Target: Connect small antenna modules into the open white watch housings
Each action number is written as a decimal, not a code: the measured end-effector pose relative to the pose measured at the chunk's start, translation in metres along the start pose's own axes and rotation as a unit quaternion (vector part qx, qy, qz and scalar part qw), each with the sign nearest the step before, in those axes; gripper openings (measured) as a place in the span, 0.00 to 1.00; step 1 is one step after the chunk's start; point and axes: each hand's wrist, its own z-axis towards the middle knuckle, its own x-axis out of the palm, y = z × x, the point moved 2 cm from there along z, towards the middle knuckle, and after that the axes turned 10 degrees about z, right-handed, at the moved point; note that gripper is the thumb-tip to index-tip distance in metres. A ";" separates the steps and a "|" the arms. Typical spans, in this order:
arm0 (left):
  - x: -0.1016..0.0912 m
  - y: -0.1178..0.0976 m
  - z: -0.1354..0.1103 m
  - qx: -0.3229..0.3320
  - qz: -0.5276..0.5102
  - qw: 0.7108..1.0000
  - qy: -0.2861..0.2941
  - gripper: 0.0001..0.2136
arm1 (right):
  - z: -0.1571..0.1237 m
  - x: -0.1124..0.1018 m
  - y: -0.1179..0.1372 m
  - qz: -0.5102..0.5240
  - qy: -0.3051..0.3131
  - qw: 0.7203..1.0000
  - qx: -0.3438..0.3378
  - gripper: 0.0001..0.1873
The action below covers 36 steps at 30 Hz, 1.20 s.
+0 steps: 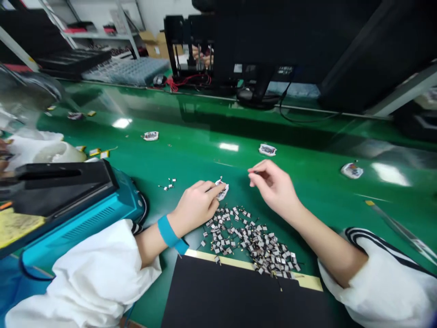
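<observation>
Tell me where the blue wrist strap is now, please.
In the head view, the blue wrist strap circles the person's left wrist, beside the heap of small silver-and-black electronic parts on the glossy green workbench.

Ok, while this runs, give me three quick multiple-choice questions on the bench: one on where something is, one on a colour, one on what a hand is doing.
1. Where is the pile of small parts?
A) Between the hands, against the edge of the black board
B) On the shelf at the back
C) Under the monitor

2. What colour is the band on the left hand?
A) Red
B) Teal
C) Yellow

3. What are the left hand's fingers on?
A) A white scrap
B) The mouse
C) The black board

1: A, the pile lies below and between the hands, up to the board's edge.
2: B, a teal band circles the wrist.
3: A, the fingertips press on the scrap.
</observation>
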 end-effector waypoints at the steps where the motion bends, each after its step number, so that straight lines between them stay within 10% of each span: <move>1: -0.001 0.001 0.000 -0.010 -0.033 0.999 -0.003 0.20 | 0.000 -0.001 0.000 -0.059 0.041 0.997 0.007 0.03; 8: 0.002 0.017 0.014 0.019 -0.184 0.983 0.018 0.31 | -0.003 0.019 0.002 -0.244 0.184 0.950 -0.059 0.07; 17: 0.021 0.018 0.021 0.037 -0.208 0.977 0.006 0.30 | -0.013 0.035 0.007 -0.378 0.186 0.890 -0.171 0.04; 30: 0.019 0.013 0.016 -0.009 -0.296 0.953 -0.061 0.29 | -0.007 0.032 0.004 -0.365 0.115 0.884 -0.267 0.09; 36: 0.017 0.012 0.014 -0.016 -0.323 0.945 -0.051 0.30 | -0.005 0.033 0.000 -0.190 0.087 0.949 -0.237 0.09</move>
